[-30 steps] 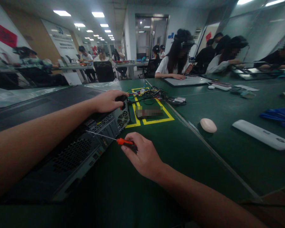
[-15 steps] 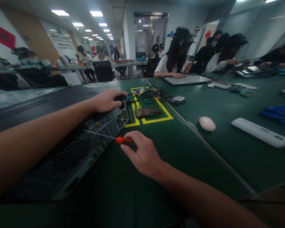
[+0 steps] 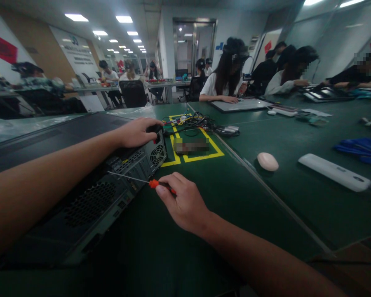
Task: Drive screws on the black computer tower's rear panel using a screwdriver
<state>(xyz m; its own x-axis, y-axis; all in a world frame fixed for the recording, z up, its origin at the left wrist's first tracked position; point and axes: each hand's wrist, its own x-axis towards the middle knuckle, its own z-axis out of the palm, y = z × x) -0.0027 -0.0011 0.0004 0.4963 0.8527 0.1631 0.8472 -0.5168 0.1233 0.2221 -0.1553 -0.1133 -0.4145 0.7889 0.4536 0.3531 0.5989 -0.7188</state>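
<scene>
A black desktop computer case (image 3: pixel 89 128) lies on its side at the left, its back panel with vents and ports turned toward me. My left hand (image 3: pixel 139 133) rests over the far upper edge of the case, fingers on top and thumb bent down against the back panel, gripping that edge. In my right hand (image 3: pixel 184 198) is a screwdriver (image 3: pixel 153 184) with an orange-and-black handle. Its long thin shaft points left, the tip at the back panel beside the hexagonal vent; whether it sits in a screw, I cannot tell. A round fan grille (image 3: pixel 157 155) shows below my left hand.
Tangled cables (image 3: pixel 200 121) lie beyond the case near yellow tape (image 3: pixel 204 157) and a blurred-out brown object (image 3: pixel 191 146). To the right are a pale oval object (image 3: pixel 267 161), a long white device (image 3: pixel 334 172) and blue cloth (image 3: pixel 360 151). A co-worker (image 3: pixel 225 78) sits across the green table.
The screwdriver's handle has turned slightly in my right hand, and its tip has shifted a little left and down in view. My left hand keeps its place on the case.
</scene>
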